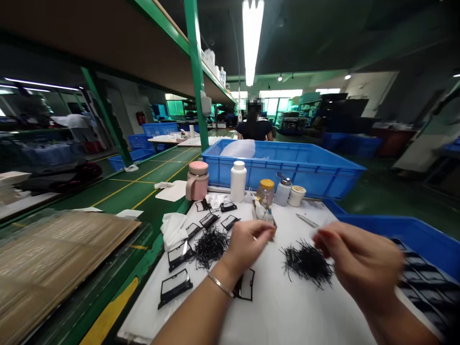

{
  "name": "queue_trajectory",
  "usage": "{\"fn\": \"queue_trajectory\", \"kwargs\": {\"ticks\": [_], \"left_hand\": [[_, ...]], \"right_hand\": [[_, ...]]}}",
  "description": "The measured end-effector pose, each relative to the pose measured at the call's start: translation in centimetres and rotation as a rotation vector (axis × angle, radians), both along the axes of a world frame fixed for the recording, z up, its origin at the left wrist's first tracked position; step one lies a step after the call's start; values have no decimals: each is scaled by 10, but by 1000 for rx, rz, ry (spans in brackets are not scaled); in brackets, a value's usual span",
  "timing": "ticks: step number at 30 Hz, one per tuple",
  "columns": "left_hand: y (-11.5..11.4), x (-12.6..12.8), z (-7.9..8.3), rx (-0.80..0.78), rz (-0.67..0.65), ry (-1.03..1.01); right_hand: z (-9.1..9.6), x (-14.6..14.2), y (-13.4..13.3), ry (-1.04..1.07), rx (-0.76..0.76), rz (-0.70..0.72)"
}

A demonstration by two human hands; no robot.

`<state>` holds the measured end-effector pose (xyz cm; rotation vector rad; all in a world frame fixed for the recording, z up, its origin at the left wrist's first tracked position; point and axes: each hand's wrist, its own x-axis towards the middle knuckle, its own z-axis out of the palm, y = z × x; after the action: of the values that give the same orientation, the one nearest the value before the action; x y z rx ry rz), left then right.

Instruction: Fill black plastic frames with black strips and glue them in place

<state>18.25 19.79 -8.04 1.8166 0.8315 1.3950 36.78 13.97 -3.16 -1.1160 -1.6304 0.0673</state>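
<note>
My left hand [249, 242] hovers over the white work mat [287, 306], fingers pinched together near a small clear packet [264, 213]; what it pinches is too small to name. My right hand [359, 261] is raised to the right, blurred by motion, fingers curled. Between the hands lies a pile of thin black strips [307, 261]. A second black pile [210, 245] lies left of my left hand. Several black rectangular frames [174, 287] are spread along the mat's left side, one [247, 285] under my left wrist.
A pink jar [197, 180], a white bottle [238, 181], a yellow-lidded jar [266, 190] and small containers stand at the mat's far edge. A blue crate [287, 167] sits behind, another blue tray [424, 249] at right. Green conveyor at left. A person sits far off.
</note>
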Motion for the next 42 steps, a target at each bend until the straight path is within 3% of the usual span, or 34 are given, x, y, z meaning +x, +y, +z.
{"fn": "queue_trajectory", "kwargs": {"ticks": [3,5,9,12,17,20,25,30,35,42], "left_hand": [[8,-10,4,-143,77,-153],[13,-16,6,-199,123,-242],[19,-26,11,-213,224,-313],[17,-35,20,-153,263,-107],[-15,-51,33,-132,277,786],[-42,-60,25,-186,311,1090],[-74,-75,3,-271,432,1058],[-84,-102,11,-265,580,960],[-56,-126,29,-193,685,1000],[28,-120,28,-160,702,1143]], "right_hand": [[-26,12,28,13,37,-49],[-44,18,42,48,-19,-72],[-62,25,51,112,-102,-87],[-64,27,53,133,-174,-60],[-67,27,61,168,-257,5],[-67,26,63,233,-259,-3],[-65,26,61,257,-271,16],[-69,27,62,307,-302,40],[-70,27,65,310,-333,47],[-71,29,66,293,-347,30]]}}
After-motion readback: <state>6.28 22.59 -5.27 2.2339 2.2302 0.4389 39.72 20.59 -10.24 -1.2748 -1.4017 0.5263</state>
